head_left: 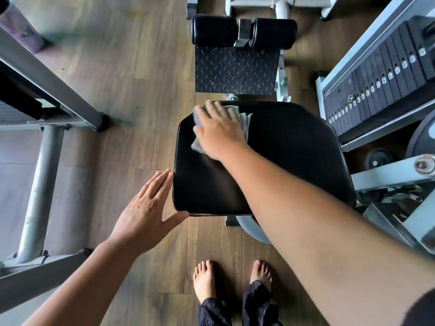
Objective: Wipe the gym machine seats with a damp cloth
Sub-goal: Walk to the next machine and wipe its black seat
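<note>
Soft, even daylight; wide-angle bending at the edges, motion blur upper left.

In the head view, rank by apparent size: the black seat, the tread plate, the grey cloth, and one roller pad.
1. Seat, clearly largest.
2. Tread plate.
3. Roller pad.
4. Cloth, though the right hand covers most of it, so its rank against the roller pad is unsure. The seat is also nearest the camera.

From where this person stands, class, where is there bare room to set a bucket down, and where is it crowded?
Free: the wood floor left of the seat, between it and the grey frame, and the strip by the feet. Crowded: right of the seat, where the weight stack and machine arms press close. On the seat, the right hand presses the cloth.
</note>
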Demonstrator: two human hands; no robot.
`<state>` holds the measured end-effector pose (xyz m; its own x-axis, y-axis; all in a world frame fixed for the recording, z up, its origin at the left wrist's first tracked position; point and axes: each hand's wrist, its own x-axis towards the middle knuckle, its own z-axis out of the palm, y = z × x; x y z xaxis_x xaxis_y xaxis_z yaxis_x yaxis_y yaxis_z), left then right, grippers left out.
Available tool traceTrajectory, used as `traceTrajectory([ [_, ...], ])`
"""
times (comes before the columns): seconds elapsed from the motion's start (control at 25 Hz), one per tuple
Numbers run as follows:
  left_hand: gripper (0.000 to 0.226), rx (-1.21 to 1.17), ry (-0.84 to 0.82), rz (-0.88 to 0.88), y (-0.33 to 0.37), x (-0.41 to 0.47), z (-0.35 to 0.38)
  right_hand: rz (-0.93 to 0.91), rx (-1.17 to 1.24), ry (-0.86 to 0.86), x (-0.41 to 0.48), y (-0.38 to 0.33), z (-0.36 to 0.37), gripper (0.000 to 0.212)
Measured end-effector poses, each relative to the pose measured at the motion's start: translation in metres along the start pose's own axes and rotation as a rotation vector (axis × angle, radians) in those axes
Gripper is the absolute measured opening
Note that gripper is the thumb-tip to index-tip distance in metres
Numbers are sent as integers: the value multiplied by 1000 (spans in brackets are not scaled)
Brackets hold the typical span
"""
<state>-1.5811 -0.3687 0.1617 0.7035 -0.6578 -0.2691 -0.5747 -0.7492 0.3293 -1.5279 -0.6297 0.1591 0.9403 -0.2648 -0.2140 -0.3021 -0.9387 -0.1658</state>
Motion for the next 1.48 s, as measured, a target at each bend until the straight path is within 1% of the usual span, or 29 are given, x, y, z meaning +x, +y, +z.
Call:
traceTrajectory([
  [0.04,99,-3,-3,4,0,0,0,-98,-8,-50,-4,-2,2,57],
  [0.08,100,-5,-6,7,-1,0,-1,-148,-26,-44,-8,12,0,58],
  [0.12,99,-4,-9,7,-2,1,-1,-124,-61,3,-9,34,-2,57],
  [0.16,99,-1,-12,10,-3,1,-1,-47,-94,42,-7,59,-4,56],
  [0.24,99,1,-14,17,-5,2,1,197,-59,75,1,100,-8,56],
  [0.28,99,-1,-16,17,-6,2,1,306,-7,82,5,98,-8,56],
  [0.32,99,-6,-17,20,-6,2,2,355,-14,95,9,81,-5,54],
  [0.36,99,-13,-15,25,-5,1,2,326,-26,134,12,53,-2,52],
  [0.4,99,-20,-8,29,-5,1,2,219,-27,136,13,20,2,49],
  [0.48,99,-32,7,36,-5,1,3,-94,-10,43,2,-31,11,52],
  [0.52,99,-36,12,38,-5,1,3,-199,-16,-20,-6,-38,13,54],
  [0.56,99,-39,14,34,-4,1,3,-236,-23,-49,-7,-28,11,56],
  [0.6,100,-40,12,30,-4,1,2,-200,-35,-28,-4,-9,6,56],
  [0.68,100,-31,2,29,-4,2,2,30,-43,34,2,31,-1,56],
  [0.76,100,-24,0,34,-5,1,1,200,-22,69,-4,35,2,57],
  [0.8,100,-32,3,39,-5,1,0,192,-17,105,-12,19,8,57],
  [0.84,100,-42,10,44,-5,1,0,116,-4,119,-23,-2,13,57],
  [0.92,100,-56,19,45,-5,1,1,-138,16,59,-53,-31,22,58],
  [1.0,101,-65,18,35,-4,1,2,-266,-18,0,-59,-8,17,58],
  [1.04,101,-64,17,30,-4,1,2,-221,-37,17,-51,12,12,58],
  [1.12,100,-63,17,24,-4,1,3,19,-50,46,-38,38,5,58],
  [1.16,100,-68,19,23,-5,1,3,113,-22,62,-41,31,8,58],
  [1.2,100,-78,23,26,-5,0,3,138,2,96,-51,12,13,58],
  [1.24,100,-92,31,31,-4,0,4,70,23,117,-67,-14,19,58],
  [1.28,100,-103,41,35,-3,0,4,-59,35,97,-87,-36,25,58],
  [1.36,100,-109,52,42,-3,-1,3,-277,59,11,-109,-38,26,58],
  [1.4,100,-107,52,44,-3,0,3,-307,40,4,-102,-21,22,57],
  [1.44,100,-101,49,45,-3,0,3,-255,17,28,-88,-4,17,57],
  [1.48,99,-92,40,43,-3,1,2,-145,-10,29,-78,6,12,57],
])
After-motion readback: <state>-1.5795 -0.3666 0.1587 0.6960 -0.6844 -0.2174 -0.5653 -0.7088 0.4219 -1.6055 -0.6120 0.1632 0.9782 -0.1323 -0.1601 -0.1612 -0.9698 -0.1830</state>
